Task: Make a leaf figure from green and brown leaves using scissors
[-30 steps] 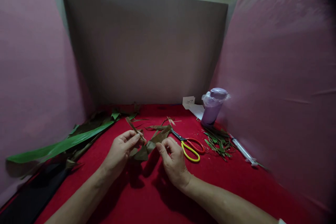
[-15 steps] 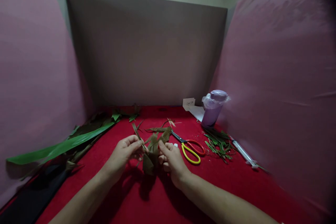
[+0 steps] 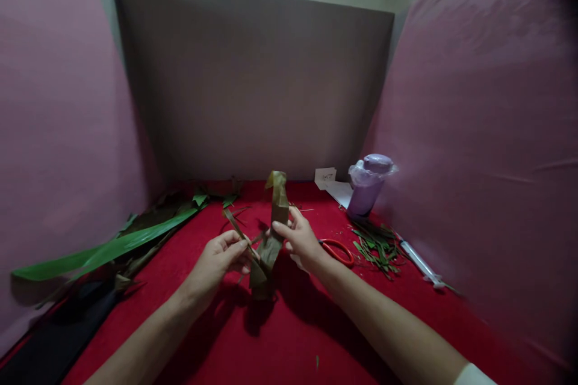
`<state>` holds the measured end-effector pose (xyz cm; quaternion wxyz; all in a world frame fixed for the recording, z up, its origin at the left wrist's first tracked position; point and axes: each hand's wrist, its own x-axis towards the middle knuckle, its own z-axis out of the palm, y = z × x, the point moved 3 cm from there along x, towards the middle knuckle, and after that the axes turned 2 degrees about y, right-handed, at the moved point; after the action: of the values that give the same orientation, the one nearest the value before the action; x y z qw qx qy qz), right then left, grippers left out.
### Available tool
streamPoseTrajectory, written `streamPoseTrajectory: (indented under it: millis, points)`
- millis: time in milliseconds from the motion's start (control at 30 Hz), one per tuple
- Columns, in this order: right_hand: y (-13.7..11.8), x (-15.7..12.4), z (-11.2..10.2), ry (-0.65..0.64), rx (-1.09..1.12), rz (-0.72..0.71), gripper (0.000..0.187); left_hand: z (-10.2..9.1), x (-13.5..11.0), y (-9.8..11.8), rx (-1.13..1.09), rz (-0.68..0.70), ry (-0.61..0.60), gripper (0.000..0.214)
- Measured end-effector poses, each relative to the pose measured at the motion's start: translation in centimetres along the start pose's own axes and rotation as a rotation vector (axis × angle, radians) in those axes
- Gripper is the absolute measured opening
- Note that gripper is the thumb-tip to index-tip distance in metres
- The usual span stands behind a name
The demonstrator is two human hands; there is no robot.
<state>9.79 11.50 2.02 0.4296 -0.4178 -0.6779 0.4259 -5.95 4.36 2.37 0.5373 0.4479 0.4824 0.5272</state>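
Observation:
My left hand (image 3: 226, 255) pinches a narrow strip of dried leaf (image 3: 235, 225), which sticks up past the fingertips. My right hand (image 3: 300, 237) grips a wider brownish-green leaf (image 3: 280, 207) between thumb and fingers. That leaf stands upright above the right hand, its tip curling to the left. Lower down it joins a folded leaf part (image 3: 259, 286) hanging between both hands above the red cloth. Scissors (image 3: 338, 252) lie behind the right hand; only a red handle loop shows, the rest being hidden.
Long green leaves (image 3: 103, 255) lie along the left wall, near a dark cloth (image 3: 58, 331). On the right are a pile of green leaf trimmings (image 3: 377, 246), a syringe (image 3: 421, 264) and a purple container with plastic wrap (image 3: 365, 189). White cards (image 3: 326, 177) stand behind.
My right hand has moved up and forward, raising the wide leaf from a slanted position to upright. It now covers most of the scissors. The left hand stays nearly in place.

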Motion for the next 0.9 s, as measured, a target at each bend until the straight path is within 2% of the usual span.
streamPoseTrajectory:
  millis: [67, 167, 233, 300, 433, 533, 700, 800, 900]
  points:
    - [0.6, 0.4, -2.3, 0.009, -0.162, 0.038, 0.03, -0.4, 0.3, -0.3, 0.003, -0.038, 0.072, 0.02]
    - [1.1, -0.2, -6.5, 0.04, -0.427, 0.031, 0.037, -0.8, 0.7, -0.4, 0.026, -0.056, 0.132, 0.023]
    - [1.3, -1.4, -8.7, 0.02, -0.586, 0.031, 0.025, -1.0, 0.8, -0.3, 0.044, -0.046, 0.148, 0.023]
    - [1.5, -2.9, -9.9, -0.023, -0.724, 0.048, 0.013, -1.2, 1.0, -0.2, 0.06, -0.038, 0.153, 0.023]
    - [2.1, -4.8, -9.5, -0.101, -0.881, 0.053, 0.007, -1.5, 1.2, -0.3, 0.07, -0.03, 0.128, 0.021]
    - [2.3, -4.7, -9.1, -0.138, -0.912, 0.065, 0.015, -1.6, 1.2, -0.3, 0.069, -0.02, 0.111, 0.019]
    - [1.4, -3.8, -10.3, -0.144, -0.886, 0.039, 0.035, -1.5, 0.9, 0.0, 0.039, -0.023, 0.071, 0.016]
    - [-0.1, -3.9, -10.0, -0.104, -0.734, -0.052, 0.041, -1.4, 0.7, 0.3, 0.014, -0.027, 0.058, 0.014]
    - [-1.6, -4.5, -7.9, -0.108, -0.485, -0.163, 0.045, -1.2, 0.5, 0.5, -0.016, -0.036, 0.046, 0.013]
